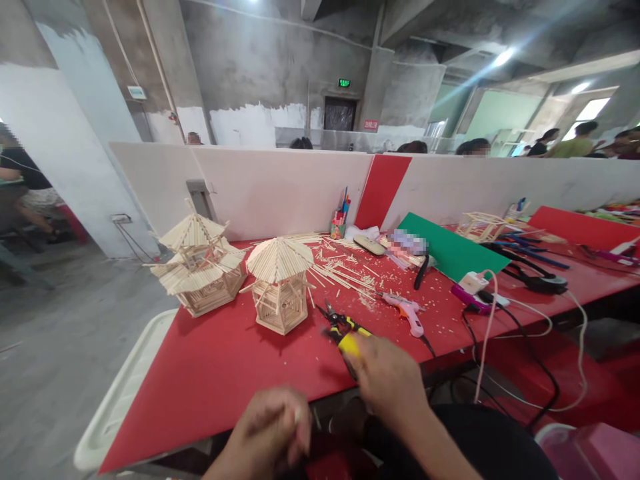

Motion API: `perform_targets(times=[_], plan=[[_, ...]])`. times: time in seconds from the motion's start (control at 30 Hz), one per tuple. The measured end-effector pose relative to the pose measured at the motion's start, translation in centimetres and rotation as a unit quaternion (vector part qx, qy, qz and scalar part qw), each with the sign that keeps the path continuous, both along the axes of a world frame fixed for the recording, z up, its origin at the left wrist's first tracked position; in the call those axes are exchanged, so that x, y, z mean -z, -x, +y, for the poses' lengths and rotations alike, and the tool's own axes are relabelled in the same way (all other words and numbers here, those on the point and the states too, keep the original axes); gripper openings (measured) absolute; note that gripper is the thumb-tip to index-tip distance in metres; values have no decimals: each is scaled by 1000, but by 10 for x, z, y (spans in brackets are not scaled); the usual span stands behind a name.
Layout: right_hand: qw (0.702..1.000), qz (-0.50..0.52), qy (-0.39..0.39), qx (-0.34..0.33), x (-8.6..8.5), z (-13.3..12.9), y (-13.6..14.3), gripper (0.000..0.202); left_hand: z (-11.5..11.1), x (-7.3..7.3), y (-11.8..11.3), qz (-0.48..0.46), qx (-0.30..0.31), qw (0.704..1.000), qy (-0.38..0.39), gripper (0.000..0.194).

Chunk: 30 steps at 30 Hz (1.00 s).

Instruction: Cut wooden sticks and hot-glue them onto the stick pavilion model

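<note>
Pliers with yellow-and-black handles are located at the near edge of the red table, directly in front of the right hand. The right hand is closed on one yellow handle; the second handle extends just beyond the fingers. The tool's jaws are spread and point away from the person. The left hand is positioned at the table edge, apart from the pliers, with fingers curled; blur makes it impossible to tell whether it is fully closed or holds anything. A small stick pavilion stands upright to the left of the pliers, with a two-tiered stick pavilion beside it. Loose sticks lie behind the pliers. A pink glue gun rests to their right.
</note>
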State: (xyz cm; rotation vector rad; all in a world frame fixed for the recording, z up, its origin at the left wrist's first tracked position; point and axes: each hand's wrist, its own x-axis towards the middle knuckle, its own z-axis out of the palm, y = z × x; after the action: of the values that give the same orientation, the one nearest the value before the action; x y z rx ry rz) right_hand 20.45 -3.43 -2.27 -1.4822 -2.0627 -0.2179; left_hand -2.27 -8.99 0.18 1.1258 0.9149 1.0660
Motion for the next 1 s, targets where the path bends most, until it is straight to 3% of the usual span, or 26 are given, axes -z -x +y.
perform_targets(times=[0.07, 0.1, 0.3, 0.43, 0.53, 0.63, 0.7, 0.83, 1.0], plan=[[992, 4, 35, 125, 4, 19, -11, 39, -3, -2, 2, -21, 35, 999, 11, 41], [988, 8, 39, 152, 4, 28, -14, 39, -2, -3, 0, -24, 27, 999, 17, 39], [982, -69, 127, 125, 5, 89, 22, 37, 31, -2, -20, -64, -93, 993, 38, 31], [980, -68, 134, 130, 7, 118, 28, 35, 41, 0, -6, -44, -187, 981, 2, 31], [970, -48, 134, 196, 11, 113, -1, 40, 47, 2, 10, -67, -251, 965, 24, 31], [929, -20, 183, 323, 23, 95, -42, 45, 56, -1, 18, -105, -275, 954, 52, 32], [904, -8, 223, 364, 34, 88, -66, 49, 62, -4, 19, -126, -282, 949, 72, 34], [890, 25, 279, 360, 47, 97, -96, 50, 72, -3, 19, -176, -278, 938, 110, 42], [892, 83, 294, 332, 40, 106, -107, 29, 75, 9, 24, -212, -241, 935, 151, 38]])
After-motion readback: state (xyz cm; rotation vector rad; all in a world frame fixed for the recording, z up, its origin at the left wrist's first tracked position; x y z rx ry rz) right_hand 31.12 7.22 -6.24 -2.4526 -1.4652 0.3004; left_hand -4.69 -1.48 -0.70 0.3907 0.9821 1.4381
